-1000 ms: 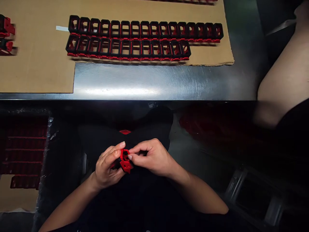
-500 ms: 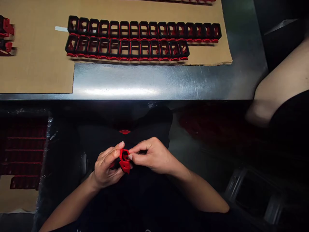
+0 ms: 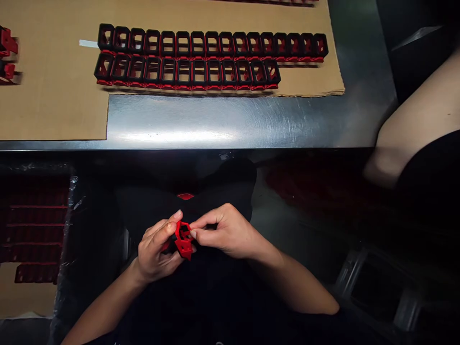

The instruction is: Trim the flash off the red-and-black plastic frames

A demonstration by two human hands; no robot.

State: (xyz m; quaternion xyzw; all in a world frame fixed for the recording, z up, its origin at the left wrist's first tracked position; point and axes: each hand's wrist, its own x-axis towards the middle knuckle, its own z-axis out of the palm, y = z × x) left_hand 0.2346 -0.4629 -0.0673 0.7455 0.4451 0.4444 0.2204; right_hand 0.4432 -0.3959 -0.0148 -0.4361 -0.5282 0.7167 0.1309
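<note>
A small red and black plastic part (image 3: 184, 247) is gripped in my left hand (image 3: 156, 249), its open hollow end facing right and up. My left thumb and fingers wrap round its body and hide much of it. My right hand (image 3: 230, 232) pinches with thumb and forefinger at the part's right rim. Whether a smaller piece sits between those fingertips cannot be made out. Both hands are over my lap, below the table edge. A small red patch (image 3: 186, 196) shows just above the hands on dark cloth.
On cardboard (image 3: 53, 105) over the metal table (image 3: 223, 120) stand two rows of black and red frames (image 3: 183, 72). More red parts (image 3: 7, 43) are at far left. A plastic-lined box (image 3: 36, 215) holds rows of red parts. Another person's arm (image 3: 417, 124) is at right.
The part has turned slightly in my left hand, and both hands sit a touch further left. The right hand's pinch stays at the part's rim.
</note>
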